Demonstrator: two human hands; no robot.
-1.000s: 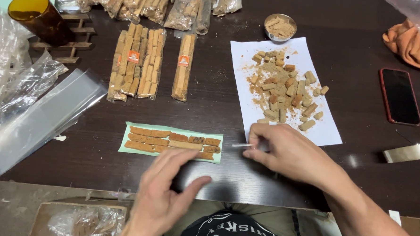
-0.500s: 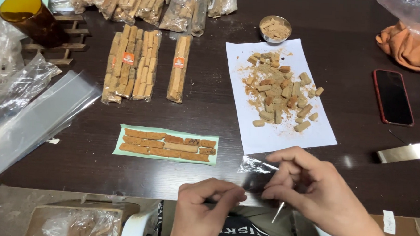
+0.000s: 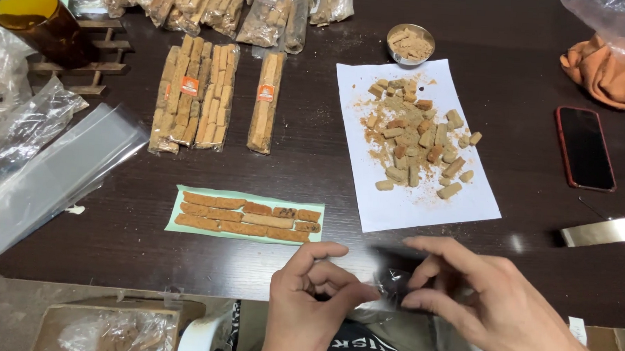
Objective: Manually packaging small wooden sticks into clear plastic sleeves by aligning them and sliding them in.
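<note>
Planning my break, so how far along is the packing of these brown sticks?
Done: three sealed packs lie side by side, with more bagged ones heaped at the table's far edge. In hand: the left hand and right hand pinch a small clear bag at the near edge. Left: the rows of sticks on the green card are unbagged, and loose pieces cover the white paper.

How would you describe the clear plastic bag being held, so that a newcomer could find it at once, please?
Start at the white paper sheet strewn with brown pieces, then drop to the table's near edge. There the left hand and right hand pinch a small crinkled clear bag, the only one held rather than lying flat.
</note>
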